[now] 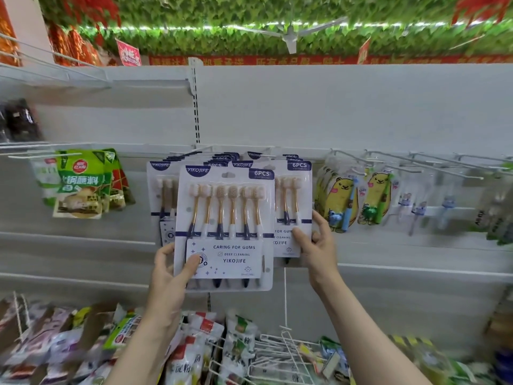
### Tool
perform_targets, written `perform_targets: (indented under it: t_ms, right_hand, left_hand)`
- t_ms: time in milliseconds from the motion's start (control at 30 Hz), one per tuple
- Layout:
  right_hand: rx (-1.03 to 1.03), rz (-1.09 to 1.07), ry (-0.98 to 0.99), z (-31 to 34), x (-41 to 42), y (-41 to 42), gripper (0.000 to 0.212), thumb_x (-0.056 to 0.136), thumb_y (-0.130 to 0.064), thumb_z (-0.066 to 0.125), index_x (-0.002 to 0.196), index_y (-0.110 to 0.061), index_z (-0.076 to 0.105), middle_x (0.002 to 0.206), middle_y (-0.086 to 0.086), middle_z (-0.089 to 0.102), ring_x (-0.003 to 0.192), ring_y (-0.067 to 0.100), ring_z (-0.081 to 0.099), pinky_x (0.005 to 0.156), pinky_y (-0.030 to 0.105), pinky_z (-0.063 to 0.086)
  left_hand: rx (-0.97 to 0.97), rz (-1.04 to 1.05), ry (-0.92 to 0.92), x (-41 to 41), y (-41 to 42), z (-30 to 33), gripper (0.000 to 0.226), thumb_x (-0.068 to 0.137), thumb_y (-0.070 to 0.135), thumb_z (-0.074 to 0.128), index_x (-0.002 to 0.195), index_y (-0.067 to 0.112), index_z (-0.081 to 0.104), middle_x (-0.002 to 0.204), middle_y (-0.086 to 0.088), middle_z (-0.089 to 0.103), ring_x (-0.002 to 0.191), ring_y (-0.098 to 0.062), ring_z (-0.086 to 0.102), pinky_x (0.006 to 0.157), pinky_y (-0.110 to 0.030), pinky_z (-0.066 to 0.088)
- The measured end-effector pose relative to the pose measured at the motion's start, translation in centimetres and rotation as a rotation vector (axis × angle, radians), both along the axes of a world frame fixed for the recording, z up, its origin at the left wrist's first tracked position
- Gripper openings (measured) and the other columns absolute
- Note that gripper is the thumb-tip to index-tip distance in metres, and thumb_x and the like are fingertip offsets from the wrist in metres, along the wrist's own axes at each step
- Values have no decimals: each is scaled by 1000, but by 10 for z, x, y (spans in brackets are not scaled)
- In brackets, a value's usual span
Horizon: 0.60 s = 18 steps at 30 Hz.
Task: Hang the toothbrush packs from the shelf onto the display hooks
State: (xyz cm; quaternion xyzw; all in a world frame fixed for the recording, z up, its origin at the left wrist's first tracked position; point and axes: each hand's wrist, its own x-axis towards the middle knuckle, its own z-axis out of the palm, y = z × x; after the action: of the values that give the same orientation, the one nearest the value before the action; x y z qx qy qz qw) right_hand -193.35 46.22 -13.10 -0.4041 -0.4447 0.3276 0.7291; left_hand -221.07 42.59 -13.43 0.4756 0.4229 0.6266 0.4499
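White-carded toothbrush pack (225,226) is held up in front of two rows of matching hung packs (294,195) on the display hooks (416,162). Left hand (172,273) pinches its lower left corner, thumb on the label. Right hand (316,243) grips the lower edge of the right-hand hung pack, fingers curled behind.

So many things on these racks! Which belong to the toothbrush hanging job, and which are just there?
Part of the job:
- front toothbrush pack
- left hand
- right hand
- hung toothbrush packs
- display hooks

Just there:
- bear toothbrush packs
- green sauce packets
- snack bags
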Motion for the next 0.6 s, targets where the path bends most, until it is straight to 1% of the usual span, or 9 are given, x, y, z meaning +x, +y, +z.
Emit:
perform_targets:
  t_ms: [33, 100, 133, 167, 267, 367, 467, 533, 600]
  right_hand:
    - [5, -1, 2, 0, 0, 4, 51, 88, -17, 75, 125, -44, 53, 121, 15, 69, 104, 30, 71, 85, 49, 60]
    - [9, -7, 20, 1, 1, 11, 51, 88, -15, 75, 125, -42, 53, 120, 17, 69, 103, 31, 71, 86, 49, 60]
    - [10, -9, 23, -1, 3, 14, 50, 89, -12, 74, 125, -41, 53, 118, 17, 70, 102, 31, 72, 85, 49, 60]
    - [10, -9, 24, -3, 4, 17, 50, 90, -11, 73, 125, -41, 53, 117, 17, 71, 101, 32, 72, 84, 49, 60]
    - [6, 2, 31, -5, 9, 24, 51, 90, -12, 73, 126, -41, 53, 119, 15, 70, 102, 31, 72, 85, 50, 60]
    - [-10, 0, 22, -4, 10, 36, 50, 91, -11, 71, 128, -38, 50, 119, 13, 70, 101, 27, 72, 83, 44, 61]
    - [-13, -7, 9, 0, 11, 51, 50, 92, -10, 70, 126, -39, 49, 122, 11, 69, 102, 26, 71, 84, 42, 61]
    - [-15, -10, 4, 2, 14, 61, 51, 92, -11, 70, 130, -35, 47, 123, 10, 68, 103, 25, 70, 82, 38, 61]
    - [-22, -14, 1, 4, 15, 69, 51, 92, -10, 69, 133, -31, 46, 124, 7, 67, 103, 24, 70, 75, 29, 61]
  left_hand:
    - [-4, 1, -3, 2, 3, -1, 61, 73, 37, 75, 127, 33, 47, 126, -2, 63, 115, -24, 60, 105, -49, 41]
    - [-9, 1, -13, 6, 9, -3, 54, 78, 31, 74, 125, 32, 48, 119, -3, 68, 108, -21, 63, 94, -40, 46]
    - [-5, -1, -17, 8, 12, -4, 50, 82, 26, 73, 125, 32, 48, 116, -4, 69, 105, -19, 64, 88, -36, 46]
    - [-4, 0, -23, 11, 14, -5, 48, 84, 23, 72, 125, 31, 48, 115, -4, 69, 104, -18, 64, 86, -34, 44]
    - [-18, 2, -48, 17, 19, -2, 48, 87, 20, 70, 128, 31, 47, 116, -3, 69, 105, -17, 63, 88, -35, 39]
    - [1, 23, -42, 20, 24, -2, 46, 88, 16, 70, 126, 29, 49, 117, -3, 68, 105, -17, 64, 83, -31, 44]
    - [16, 43, -48, 21, 32, 0, 41, 88, 13, 70, 120, 30, 51, 119, -3, 67, 106, -18, 65, 85, -31, 48]
    - [18, 47, -54, 23, 34, -1, 38, 88, 13, 69, 115, 33, 52, 117, -1, 67, 104, -17, 65, 85, -32, 48]
    - [16, 52, -60, 26, 36, -2, 38, 88, 13, 69, 113, 35, 52, 115, 0, 68, 104, -16, 65, 83, -31, 48]
